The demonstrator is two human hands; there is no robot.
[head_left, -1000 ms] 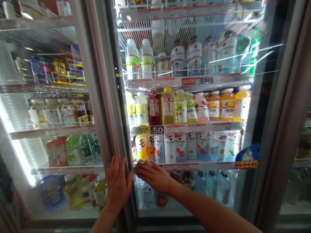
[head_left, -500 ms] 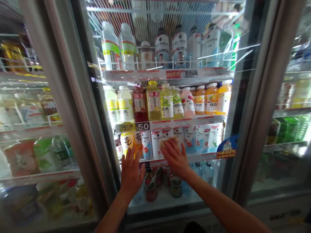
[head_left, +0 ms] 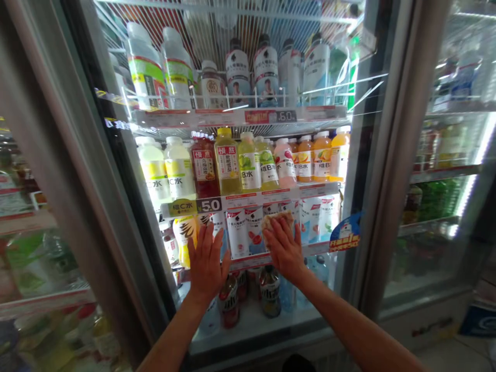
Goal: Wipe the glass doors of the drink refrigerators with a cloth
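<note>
A glass door (head_left: 306,330) of a lit drinks fridge stands in front of me. My right hand (head_left: 285,256) presses a crumpled, pale beige cloth (head_left: 285,215) against the glass with its fingers laid over it. To its left, my left hand (head_left: 207,266) is spread open with the palm toward the pane; it holds nothing and appears to rest on the glass. Behind the hands, through the door, a row of white-labelled drinks (head_left: 237,232) fills one shelf. Darker bottles (head_left: 270,294) stand on the level below.
Coloured juice bottles (head_left: 228,163) and larger bottles (head_left: 266,72) line the upper shelves. A blue and yellow sticker (head_left: 346,231) is on the right of the pane. Metal door frames (head_left: 395,155) run up both sides, with further fridge sections beyond.
My right hand and the cloth have shifted slightly right across the glass relative to the bottles. The view has turned to the right. My left hand remains spread at the pane.
</note>
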